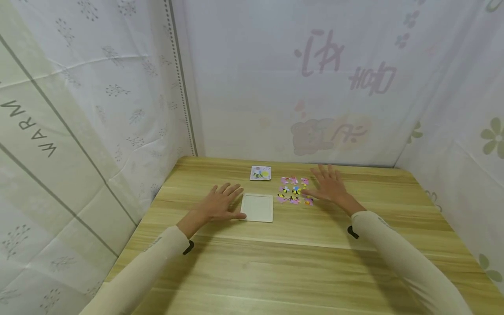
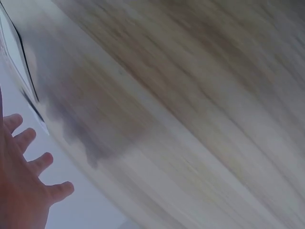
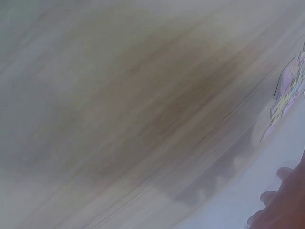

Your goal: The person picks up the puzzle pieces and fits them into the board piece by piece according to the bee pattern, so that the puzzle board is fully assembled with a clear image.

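My left hand (image 1: 220,203), fingers spread, is at the left side of a white square tray (image 1: 257,208), its thumb at the tray's lower left corner. Whether the thumb touches the tray or hovers over it I cannot tell. On the right, my right hand (image 1: 330,186) is spread beside several colourful jigsaw puzzle pieces (image 1: 294,199), its thumb reaching over their right edge. Neither hand holds anything. The left wrist view has the left hand (image 2: 24,176) at its lower left; in the right wrist view the right hand (image 3: 286,205) shows only in part.
A small picture card (image 1: 260,173) with a bee-like drawing lies behind the tray. Everything lies on a wood-grain table (image 1: 244,271). Printed fabric (image 1: 252,78) hangs behind and at both sides of it.
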The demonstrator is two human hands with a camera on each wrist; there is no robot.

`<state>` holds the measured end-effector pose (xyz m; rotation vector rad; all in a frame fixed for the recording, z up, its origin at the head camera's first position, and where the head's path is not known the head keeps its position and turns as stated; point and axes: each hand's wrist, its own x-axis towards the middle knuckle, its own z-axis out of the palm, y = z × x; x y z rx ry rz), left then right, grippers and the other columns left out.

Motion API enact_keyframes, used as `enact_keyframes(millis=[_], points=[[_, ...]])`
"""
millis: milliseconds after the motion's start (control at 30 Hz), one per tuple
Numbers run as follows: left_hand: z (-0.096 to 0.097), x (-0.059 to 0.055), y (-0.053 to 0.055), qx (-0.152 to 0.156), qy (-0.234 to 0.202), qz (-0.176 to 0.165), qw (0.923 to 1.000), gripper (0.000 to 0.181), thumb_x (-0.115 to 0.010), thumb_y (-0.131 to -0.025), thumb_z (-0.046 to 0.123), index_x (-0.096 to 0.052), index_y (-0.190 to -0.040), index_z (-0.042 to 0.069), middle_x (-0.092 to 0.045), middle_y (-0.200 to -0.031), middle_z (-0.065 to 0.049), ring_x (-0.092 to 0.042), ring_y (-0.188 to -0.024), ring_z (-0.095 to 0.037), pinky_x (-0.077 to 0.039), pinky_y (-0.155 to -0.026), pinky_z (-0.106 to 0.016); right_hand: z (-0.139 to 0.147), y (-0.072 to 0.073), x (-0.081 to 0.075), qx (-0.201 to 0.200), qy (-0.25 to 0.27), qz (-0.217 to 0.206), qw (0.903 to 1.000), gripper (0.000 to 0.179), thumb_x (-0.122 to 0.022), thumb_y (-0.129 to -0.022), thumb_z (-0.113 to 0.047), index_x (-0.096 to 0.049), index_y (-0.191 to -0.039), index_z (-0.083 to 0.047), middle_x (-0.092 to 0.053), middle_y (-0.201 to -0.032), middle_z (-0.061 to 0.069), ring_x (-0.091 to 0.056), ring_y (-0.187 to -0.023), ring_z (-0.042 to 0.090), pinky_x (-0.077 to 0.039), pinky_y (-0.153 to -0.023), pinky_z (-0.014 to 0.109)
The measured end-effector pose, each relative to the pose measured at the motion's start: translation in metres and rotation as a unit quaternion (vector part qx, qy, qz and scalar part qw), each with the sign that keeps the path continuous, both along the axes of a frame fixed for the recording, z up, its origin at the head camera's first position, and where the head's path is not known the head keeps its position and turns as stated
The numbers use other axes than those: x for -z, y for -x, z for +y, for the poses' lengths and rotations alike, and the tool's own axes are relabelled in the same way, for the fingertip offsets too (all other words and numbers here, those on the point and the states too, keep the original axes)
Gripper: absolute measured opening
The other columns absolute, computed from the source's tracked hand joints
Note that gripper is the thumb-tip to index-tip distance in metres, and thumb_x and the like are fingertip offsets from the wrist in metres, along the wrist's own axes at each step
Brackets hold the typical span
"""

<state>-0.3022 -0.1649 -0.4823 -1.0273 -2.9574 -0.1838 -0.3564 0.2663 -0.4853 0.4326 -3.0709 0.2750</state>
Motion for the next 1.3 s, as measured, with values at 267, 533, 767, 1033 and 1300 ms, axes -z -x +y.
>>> enact_keyframes(millis=[267,533,767,1033,1300], points=[[0.009,0.002,0.002,-0.002,0.000,-0.053,0.9986,0.103,-0.056,-0.089,0.080,-0.031,-0.165,0.015,-0.029,-0.170,-0.005,-0.026,-0.154,-0.042,-0.021,-0.120,-0.070,-0.011,0.004,0.005,-0.018,0.009,0.008,0.9998,0.100,-0.064,-0.091,-0.068,-0.029,-0.164,-0.009,-0.012,-0.171,0.024,0.000,-0.155,0.053,-0.002,-0.121,0.072],[0.013,0.002,0.002,-0.008,-0.019,-0.090,0.9958,0.104,-0.066,-0.087,0.074,-0.033,-0.163,0.011,-0.033,-0.168,-0.007,-0.027,-0.154,-0.040,-0.023,-0.119,-0.069,-0.026,0.008,0.005,-0.039,0.022,0.003,0.9990,0.095,-0.065,-0.093,-0.063,-0.031,-0.163,-0.007,-0.016,-0.170,0.025,-0.002,-0.154,0.055,-0.005,-0.121,0.073],[0.015,0.003,0.002,-0.010,-0.030,-0.102,0.9943,0.102,-0.071,-0.087,0.069,-0.037,-0.161,0.008,-0.037,-0.166,-0.009,-0.028,-0.153,-0.040,-0.023,-0.120,-0.068,-0.034,0.012,0.003,-0.065,0.007,0.017,0.9977,0.088,-0.065,-0.095,-0.059,-0.038,-0.160,-0.006,-0.025,-0.167,0.025,-0.012,-0.152,0.057,-0.014,-0.120,0.072],[0.014,0.006,0.004,-0.004,-0.040,-0.093,0.9948,0.100,-0.071,-0.087,0.069,-0.040,-0.160,0.009,-0.040,-0.163,-0.009,-0.032,-0.152,-0.036,-0.026,-0.119,-0.067,-0.040,0.018,0.003,-0.086,0.041,0.021,0.9953,0.081,-0.068,-0.098,-0.051,-0.041,-0.159,-0.007,-0.029,-0.165,0.025,-0.015,-0.153,0.054,-0.009,-0.123,0.068],[0.017,0.006,0.006,-0.007,-0.043,-0.094,0.9946,0.101,-0.073,-0.084,0.071,-0.043,-0.158,0.008,-0.041,-0.162,-0.009,-0.034,-0.150,-0.035,-0.029,-0.119,-0.065,-0.048,0.026,0.003,-0.137,0.061,0.027,0.9884,0.069,-0.070,-0.100,-0.037,-0.047,-0.153,0.001,-0.043,-0.158,0.027,-0.031,-0.149,0.050,-0.019,-0.124,0.062]])
